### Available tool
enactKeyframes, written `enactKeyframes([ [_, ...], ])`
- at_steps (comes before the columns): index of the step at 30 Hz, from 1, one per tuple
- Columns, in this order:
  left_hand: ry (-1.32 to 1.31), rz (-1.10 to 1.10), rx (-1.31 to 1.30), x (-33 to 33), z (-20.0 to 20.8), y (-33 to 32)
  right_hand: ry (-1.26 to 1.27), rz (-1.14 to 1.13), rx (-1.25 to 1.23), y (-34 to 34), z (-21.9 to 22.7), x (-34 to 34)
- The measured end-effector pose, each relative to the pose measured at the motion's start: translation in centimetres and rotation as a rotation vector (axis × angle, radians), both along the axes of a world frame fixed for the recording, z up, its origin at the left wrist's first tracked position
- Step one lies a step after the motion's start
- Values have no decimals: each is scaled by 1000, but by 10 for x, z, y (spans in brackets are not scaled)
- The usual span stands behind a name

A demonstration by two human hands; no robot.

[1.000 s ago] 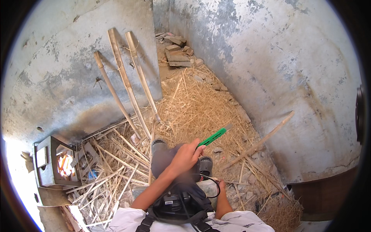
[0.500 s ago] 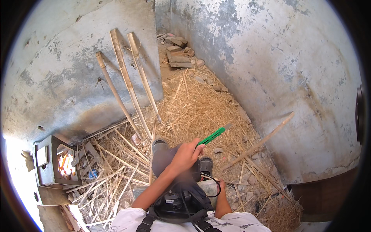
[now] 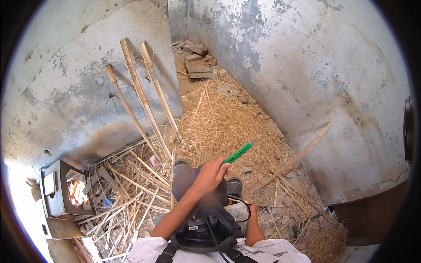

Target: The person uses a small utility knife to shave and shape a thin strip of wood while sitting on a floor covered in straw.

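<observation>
My left hand (image 3: pixel 209 179) is closed around the handle of a green utility knife (image 3: pixel 237 154). The knife points up and to the right over the straw, with its short grey blade showing at the tip. Low beside my right leg is my right hand (image 3: pixel 253 211), its fingers mostly hidden from sight. A thin pale strip (image 3: pixel 272 206) lies right by that hand; whether the hand grips it I cannot tell. My shoes (image 3: pixel 234 187) rest on the littered ground just beyond my hands.
Loose straw (image 3: pixel 219 118) covers the floor ahead. Three bamboo poles (image 3: pixel 142 94) lean on the left wall, and a curved stick (image 3: pixel 298 155) on the right wall. Split strips (image 3: pixel 127 206) lie at left near a box-like frame (image 3: pixel 59 188). Bricks (image 3: pixel 198 68) are piled in the far corner.
The view has shifted slightly, so the walls and poles sit a little lower and to the left. My left hand keeps hold of the utility knife, with almost no movement of either hand.
</observation>
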State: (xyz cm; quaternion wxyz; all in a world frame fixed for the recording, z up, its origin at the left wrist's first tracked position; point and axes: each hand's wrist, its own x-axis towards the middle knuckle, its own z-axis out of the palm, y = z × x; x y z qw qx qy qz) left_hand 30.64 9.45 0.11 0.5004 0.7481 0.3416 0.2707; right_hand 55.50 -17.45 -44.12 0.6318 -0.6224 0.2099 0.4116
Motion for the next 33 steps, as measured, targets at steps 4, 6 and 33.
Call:
enactKeyframes([
  [4,-31,-24,-4,7,1,-1,-11,-50,-21,-8,4,10],
  [6,-30,-14,0,6,1,-1,17,-203,131,-2,2,11],
  [33,84,-66,23,6,13,0,-20,-415,994,-88,304,159],
])
